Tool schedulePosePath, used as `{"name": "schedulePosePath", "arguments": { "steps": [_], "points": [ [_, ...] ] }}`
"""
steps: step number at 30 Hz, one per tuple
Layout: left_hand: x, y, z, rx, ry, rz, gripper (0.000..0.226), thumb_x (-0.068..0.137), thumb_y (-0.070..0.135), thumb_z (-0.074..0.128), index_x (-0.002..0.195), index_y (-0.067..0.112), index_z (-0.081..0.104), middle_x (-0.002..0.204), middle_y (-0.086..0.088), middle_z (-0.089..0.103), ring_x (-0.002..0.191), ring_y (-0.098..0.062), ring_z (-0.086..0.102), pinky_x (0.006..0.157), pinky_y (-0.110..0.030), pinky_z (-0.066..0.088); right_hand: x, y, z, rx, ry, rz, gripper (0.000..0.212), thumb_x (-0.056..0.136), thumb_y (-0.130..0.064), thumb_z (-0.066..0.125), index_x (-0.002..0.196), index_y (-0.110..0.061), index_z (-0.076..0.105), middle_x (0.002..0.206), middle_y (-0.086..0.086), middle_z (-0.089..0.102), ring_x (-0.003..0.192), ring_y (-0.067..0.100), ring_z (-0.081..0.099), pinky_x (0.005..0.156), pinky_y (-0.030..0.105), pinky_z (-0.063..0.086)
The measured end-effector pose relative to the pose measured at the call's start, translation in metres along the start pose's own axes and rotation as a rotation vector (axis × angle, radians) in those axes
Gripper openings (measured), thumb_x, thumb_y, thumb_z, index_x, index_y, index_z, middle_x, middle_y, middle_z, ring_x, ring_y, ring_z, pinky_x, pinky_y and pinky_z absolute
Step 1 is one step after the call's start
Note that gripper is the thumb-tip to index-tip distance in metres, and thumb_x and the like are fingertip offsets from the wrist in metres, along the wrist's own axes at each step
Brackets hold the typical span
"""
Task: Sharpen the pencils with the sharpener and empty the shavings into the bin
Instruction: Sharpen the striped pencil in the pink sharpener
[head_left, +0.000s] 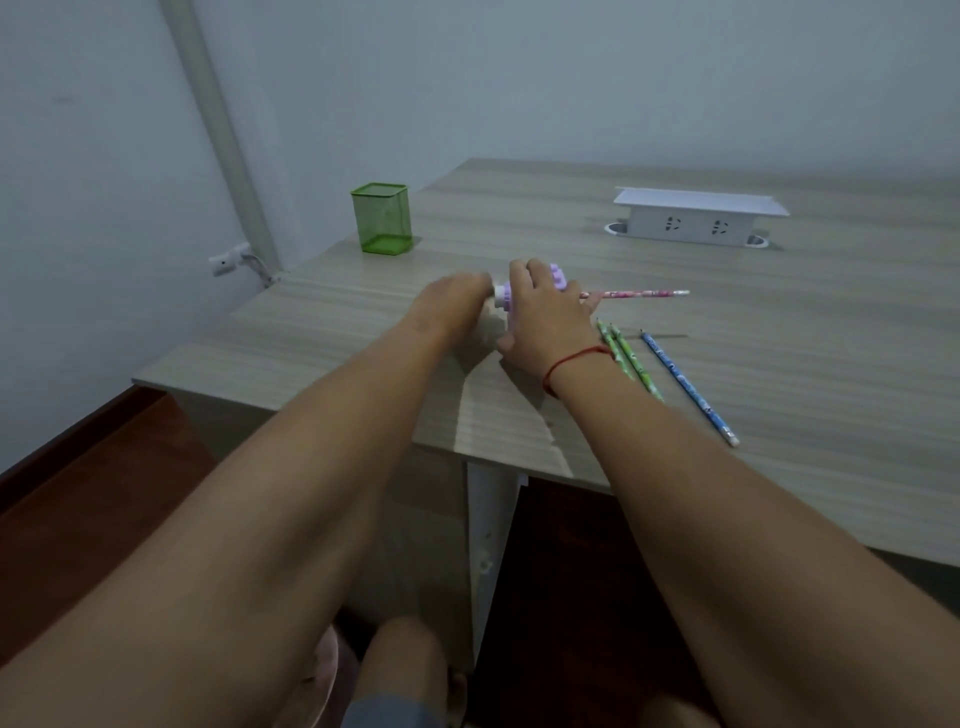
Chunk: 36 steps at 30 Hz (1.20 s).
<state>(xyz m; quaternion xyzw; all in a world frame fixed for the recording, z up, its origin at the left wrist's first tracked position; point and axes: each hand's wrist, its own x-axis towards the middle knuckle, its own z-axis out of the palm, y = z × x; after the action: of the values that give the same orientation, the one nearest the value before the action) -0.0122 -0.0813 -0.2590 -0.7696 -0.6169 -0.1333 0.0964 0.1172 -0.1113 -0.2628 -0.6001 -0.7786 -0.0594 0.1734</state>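
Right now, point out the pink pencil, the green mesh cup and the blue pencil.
pink pencil (644, 293), head view, middle of its exposed shaft.
green mesh cup (382, 221), head view, front wall.
blue pencil (688, 387), head view, mid-shaft.

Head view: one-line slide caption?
Right hand steadies purple sharpener holding a pink pencil; left hand at its crank; three pencils wait on the desk.

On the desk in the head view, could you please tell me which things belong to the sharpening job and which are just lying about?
Part of the job:
- purple sharpener, held by the right hand, with the left hand at its crank end
- pink pencil sticking out of it
- two green pencils
- blue pencil

Lying about:
- green mesh holder
- white socket box
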Motion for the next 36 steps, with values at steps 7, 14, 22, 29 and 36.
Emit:
{"name": "schedulePosePath", "arguments": {
  "steps": [7, 14, 22, 29, 36],
  "points": [
    [0.007, -0.007, -0.022, 0.080, 0.136, 0.121, 0.023, 0.100, 0.010, 0.034, 0.111, 0.000, 0.052, 0.107, -0.025, 0.061, 0.099, -0.042, 0.059, 0.075, -0.046, 0.043, 0.005, -0.007, 0.000, -0.039, -0.009, 0.075, 0.069, 0.083, -0.025, 0.067, 0.142, -0.021, 0.030, 0.146, 0.007, 0.031, 0.123, 0.043, 0.042, 0.107, 0.067, 0.024],
    [-0.022, 0.003, -0.034, 0.022, 0.218, 0.147, 0.026, 0.102, 0.016, 0.031, 0.106, 0.001, 0.053, 0.100, -0.023, 0.064, 0.092, -0.041, 0.060, 0.069, -0.042, 0.040, 0.005, -0.008, -0.007, -0.024, -0.059, 0.091, 0.063, 0.090, -0.018, 0.061, 0.144, -0.020, 0.028, 0.147, 0.009, 0.030, 0.126, 0.043, 0.040, 0.108, 0.068, 0.023],
    [-0.067, 0.015, -0.015, -0.079, 0.186, 0.149, 0.024, 0.099, 0.010, 0.041, 0.116, 0.001, 0.055, 0.110, -0.022, 0.065, 0.097, -0.039, 0.061, 0.074, -0.043, 0.044, 0.005, -0.011, -0.008, 0.005, -0.043, 0.110, 0.053, 0.090, -0.011, 0.058, 0.138, -0.018, 0.036, 0.146, 0.009, 0.032, 0.125, 0.041, 0.041, 0.109, 0.067, 0.021],
    [-0.061, 0.013, 0.002, -0.102, 0.053, 0.063, 0.020, 0.096, 0.011, 0.042, 0.102, 0.005, 0.060, 0.107, -0.018, 0.066, 0.096, -0.035, 0.061, 0.070, -0.035, 0.037, 0.006, -0.011, -0.008, -0.029, -0.047, 0.085, 0.064, 0.089, -0.014, 0.063, 0.143, -0.016, 0.030, 0.149, 0.010, 0.028, 0.127, 0.041, 0.039, 0.108, 0.069, 0.022],
    [-0.034, 0.011, 0.003, -0.026, -0.133, -0.010, 0.025, 0.094, 0.020, 0.049, 0.108, 0.009, 0.066, 0.112, -0.017, 0.065, 0.104, -0.034, 0.061, 0.082, -0.035, 0.045, 0.008, -0.004, -0.005, -0.002, -0.061, 0.066, 0.070, 0.082, -0.014, 0.071, 0.141, -0.018, 0.033, 0.147, 0.007, 0.029, 0.127, 0.041, 0.038, 0.106, 0.067, 0.027]
  ]
}}
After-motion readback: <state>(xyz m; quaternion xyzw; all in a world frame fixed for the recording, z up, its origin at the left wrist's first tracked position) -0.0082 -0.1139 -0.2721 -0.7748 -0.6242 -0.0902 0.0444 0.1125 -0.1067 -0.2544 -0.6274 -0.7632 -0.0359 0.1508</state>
